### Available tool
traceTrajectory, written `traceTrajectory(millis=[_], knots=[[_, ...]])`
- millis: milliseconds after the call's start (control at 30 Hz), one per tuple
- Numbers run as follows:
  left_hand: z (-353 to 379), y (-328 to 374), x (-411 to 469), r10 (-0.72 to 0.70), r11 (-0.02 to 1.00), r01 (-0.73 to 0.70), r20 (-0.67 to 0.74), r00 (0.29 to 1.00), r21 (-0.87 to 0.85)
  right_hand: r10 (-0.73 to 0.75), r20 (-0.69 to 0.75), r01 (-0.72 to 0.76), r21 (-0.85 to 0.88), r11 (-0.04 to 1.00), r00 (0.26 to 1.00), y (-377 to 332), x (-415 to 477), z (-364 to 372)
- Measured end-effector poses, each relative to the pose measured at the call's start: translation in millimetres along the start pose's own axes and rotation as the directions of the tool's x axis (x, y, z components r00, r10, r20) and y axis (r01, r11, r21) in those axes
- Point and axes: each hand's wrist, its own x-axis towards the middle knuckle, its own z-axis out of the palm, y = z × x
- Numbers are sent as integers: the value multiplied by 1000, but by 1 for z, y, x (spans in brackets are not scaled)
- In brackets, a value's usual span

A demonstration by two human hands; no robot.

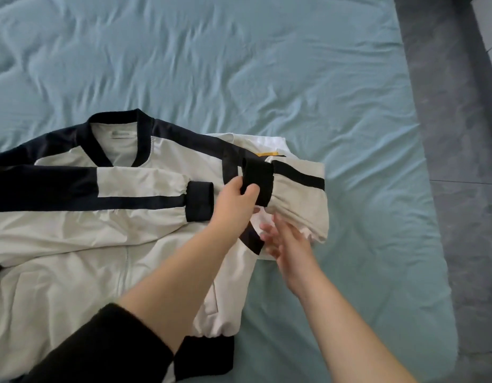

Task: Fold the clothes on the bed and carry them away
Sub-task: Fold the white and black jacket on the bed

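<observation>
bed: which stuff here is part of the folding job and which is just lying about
Part of the job: jacket; its black cuff, gripped by the left hand; right hand, open beside the sleeve; white garment under the jacket.
Just there: blue sheet; grey bed edge.

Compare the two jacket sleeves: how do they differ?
The flat sleeve lies smooth across the jacket front, untouched; the held sleeve is bunched at the jacket's edge. The flat sleeve's cuff rests free; the left hand grips the held sleeve's cuff, the right hand open beside it. Both are pale with dark stripes.
</observation>
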Motion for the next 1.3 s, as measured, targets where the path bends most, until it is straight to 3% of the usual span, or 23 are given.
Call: traceTrajectory(millis=[33,100,233,300,433,567,733,967,1200,1300], knots=[[-26,-1,-7,3,998,-6,-45,999,-61,106,94,-124,201,972,990,1,-2,9],[-89,-7,-20,-6,997,-7,-150,989,-82,196,239,-282,409,868,951,3,-7,27],[-219,-36,-36,-90,996,78,-440,893,-45,219,338,-383,560,735,915,18,-8,58],[-269,-56,-35,-147,987,160,-509,848,-19,235,338,-400,588,703,911,27,-7,77],[-334,-97,-22,-273,959,277,-470,839,-62,309,203,-366,620,694,929,49,-4,113],[-367,-112,-6,-297,953,285,-511,807,-105,348,142,-362,589,722,927,57,-1,143],[-380,-124,2,-360,933,311,-454,815,-182,307,84,-306,510,804,948,61,5,170],[-382,-126,2,-361,928,280,-407,839,-245,284,-59,-198,585,787,957,70,-5,207],[-388,-123,-3,-349,925,263,-336,875,-275,104,-11,-72,654,753,994,66,-6,225],[-389,-121,1,-299,934,205,-324,898,-294,42,-58,14,733,680,997,65,-7,202]])
